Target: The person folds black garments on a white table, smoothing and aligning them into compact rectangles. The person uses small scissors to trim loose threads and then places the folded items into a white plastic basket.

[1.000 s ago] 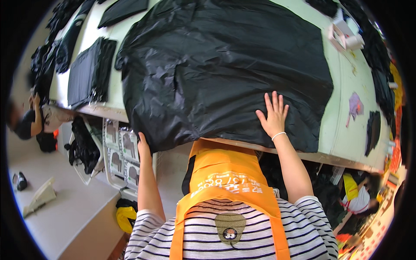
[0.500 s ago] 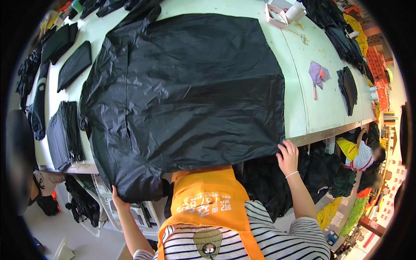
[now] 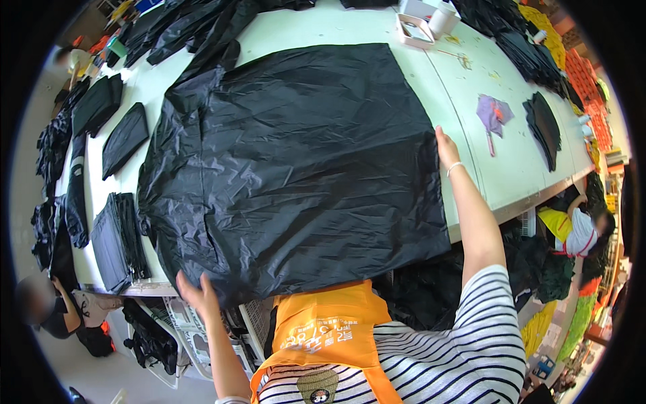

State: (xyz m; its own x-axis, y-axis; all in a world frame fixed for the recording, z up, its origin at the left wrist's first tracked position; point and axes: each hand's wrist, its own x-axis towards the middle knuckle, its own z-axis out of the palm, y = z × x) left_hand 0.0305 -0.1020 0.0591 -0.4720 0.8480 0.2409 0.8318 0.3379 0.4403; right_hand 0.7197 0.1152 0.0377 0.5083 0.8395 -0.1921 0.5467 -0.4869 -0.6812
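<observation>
A large black garment (image 3: 303, 161) of thin, shiny, wrinkled fabric is spread flat over the pale table, one sleeve stretching to the far left. Its near edge reaches the table's front, against my orange apron (image 3: 330, 323). At the near left corner of the garment, my left hand (image 3: 197, 294) has its fingers spread and holds nothing. My right hand (image 3: 446, 149) is at the garment's right edge, about halfway up, its fingers pressed together on the fabric edge; part of them is hidden.
Folded black garments (image 3: 120, 242) are stacked at the left. A purple cloth (image 3: 493, 116) and another folded black piece (image 3: 542, 131) lie on the right. A pink tray (image 3: 414, 31) and a white spool (image 3: 443, 19) stand at the far side. Other people work at both sides.
My right hand has moved from the near right corner up along the garment's right edge. My left hand has let go of the near left corner and opened.
</observation>
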